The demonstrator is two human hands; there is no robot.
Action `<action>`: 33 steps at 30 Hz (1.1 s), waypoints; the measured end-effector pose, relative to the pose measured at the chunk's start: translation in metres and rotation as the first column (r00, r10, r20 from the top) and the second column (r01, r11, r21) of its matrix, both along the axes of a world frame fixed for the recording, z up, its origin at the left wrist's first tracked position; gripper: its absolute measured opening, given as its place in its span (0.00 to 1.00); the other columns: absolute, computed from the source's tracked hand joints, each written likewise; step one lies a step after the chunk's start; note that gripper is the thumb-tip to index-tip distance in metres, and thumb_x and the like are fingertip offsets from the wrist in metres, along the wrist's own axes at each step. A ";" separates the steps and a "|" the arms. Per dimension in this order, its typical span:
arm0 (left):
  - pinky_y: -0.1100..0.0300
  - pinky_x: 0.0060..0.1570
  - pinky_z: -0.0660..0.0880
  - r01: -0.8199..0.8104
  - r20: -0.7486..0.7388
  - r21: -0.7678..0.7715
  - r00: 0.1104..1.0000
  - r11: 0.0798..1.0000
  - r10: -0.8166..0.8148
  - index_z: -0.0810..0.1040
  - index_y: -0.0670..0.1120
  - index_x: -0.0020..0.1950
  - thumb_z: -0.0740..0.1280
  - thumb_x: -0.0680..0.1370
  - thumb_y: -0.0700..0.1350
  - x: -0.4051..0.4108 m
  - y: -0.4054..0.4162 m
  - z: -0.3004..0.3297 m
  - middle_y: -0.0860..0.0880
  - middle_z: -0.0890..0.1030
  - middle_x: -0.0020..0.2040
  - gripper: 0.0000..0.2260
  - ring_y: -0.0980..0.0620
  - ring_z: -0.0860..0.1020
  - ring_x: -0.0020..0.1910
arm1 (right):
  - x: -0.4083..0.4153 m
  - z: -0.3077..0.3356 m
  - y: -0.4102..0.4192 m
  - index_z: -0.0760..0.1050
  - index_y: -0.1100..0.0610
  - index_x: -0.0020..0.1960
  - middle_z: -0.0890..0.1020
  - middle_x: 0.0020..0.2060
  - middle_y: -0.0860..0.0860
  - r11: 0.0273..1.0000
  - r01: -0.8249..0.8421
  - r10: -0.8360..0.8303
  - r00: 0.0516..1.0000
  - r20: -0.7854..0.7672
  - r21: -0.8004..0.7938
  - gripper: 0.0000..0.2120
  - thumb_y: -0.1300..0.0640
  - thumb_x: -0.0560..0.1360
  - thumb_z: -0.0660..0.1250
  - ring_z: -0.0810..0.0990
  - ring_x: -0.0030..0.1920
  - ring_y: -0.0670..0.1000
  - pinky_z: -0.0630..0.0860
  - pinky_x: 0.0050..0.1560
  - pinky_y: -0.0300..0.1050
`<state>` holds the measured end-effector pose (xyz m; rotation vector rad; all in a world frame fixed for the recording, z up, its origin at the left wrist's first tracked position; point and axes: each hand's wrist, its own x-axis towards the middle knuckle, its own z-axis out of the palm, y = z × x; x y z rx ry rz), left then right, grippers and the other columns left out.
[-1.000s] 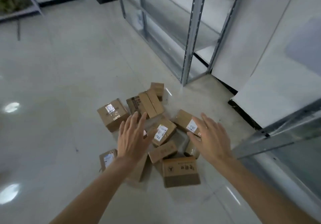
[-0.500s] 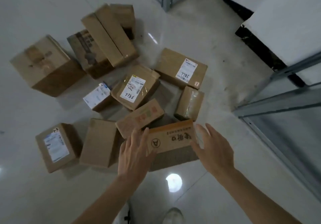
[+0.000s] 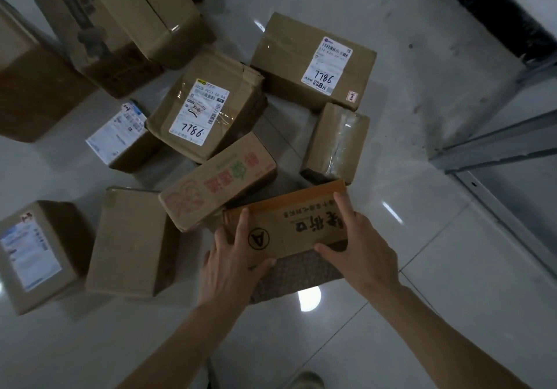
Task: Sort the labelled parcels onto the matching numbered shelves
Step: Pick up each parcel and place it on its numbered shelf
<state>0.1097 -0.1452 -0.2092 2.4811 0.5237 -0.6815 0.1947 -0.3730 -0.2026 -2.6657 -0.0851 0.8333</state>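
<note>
Several cardboard parcels lie in a heap on the glossy tiled floor. Nearest me is a brown box [image 3: 289, 225] with a circled letter A and dark printed characters on its top. My left hand [image 3: 232, 265] clasps its left end, fingers on top and thumb on the near side. My right hand [image 3: 361, 250] clasps its right end the same way. Behind it lie a box with pink and green print [image 3: 220, 180], a parcel with a white label reading 7786 [image 3: 205, 108] and another 7786 parcel [image 3: 313, 60].
A taped box [image 3: 334, 144] stands just behind the held one. A plain box [image 3: 132, 241] and a labelled box [image 3: 36, 253] lie to the left. Larger cartons [image 3: 120, 17] sit at the back left. A metal shelf frame [image 3: 494, 147] runs along the right. My shoe [image 3: 307, 380] shows below.
My view has dropped closer to the heap. Both hands came down from above the parcels and closed onto the two ends of the box marked A.
</note>
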 end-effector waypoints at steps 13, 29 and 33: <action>0.49 0.45 0.81 -0.029 0.204 -0.085 0.978 0.996 0.046 0.36 0.68 0.76 0.76 0.73 0.55 0.019 -0.014 0.136 0.45 0.62 0.72 0.51 0.42 0.76 0.60 | 0.016 0.142 -0.024 0.37 0.29 0.79 0.74 0.56 0.49 0.991 0.106 -0.108 0.994 0.026 0.079 0.48 0.27 0.73 0.67 0.77 0.48 0.47 0.76 0.45 0.45; 0.67 0.40 0.75 -0.104 0.756 -0.287 0.586 0.952 0.292 0.68 0.57 0.63 0.68 0.78 0.58 0.152 -0.016 0.543 0.53 0.68 0.64 0.16 0.57 0.76 0.51 | 0.107 0.570 0.001 0.62 0.42 0.58 0.76 0.54 0.40 0.800 0.228 -0.503 0.758 0.414 0.555 0.25 0.28 0.72 0.65 0.79 0.49 0.44 0.76 0.43 0.47; 0.61 0.40 0.80 -0.074 0.847 -0.291 0.444 0.954 0.293 0.68 0.53 0.56 0.59 0.80 0.63 0.157 -0.013 0.632 0.52 0.69 0.57 0.14 0.61 0.75 0.48 | 0.101 0.661 0.006 0.61 0.46 0.55 0.77 0.52 0.40 0.715 0.201 -0.624 0.617 0.481 0.670 0.24 0.35 0.73 0.71 0.82 0.50 0.51 0.78 0.43 0.48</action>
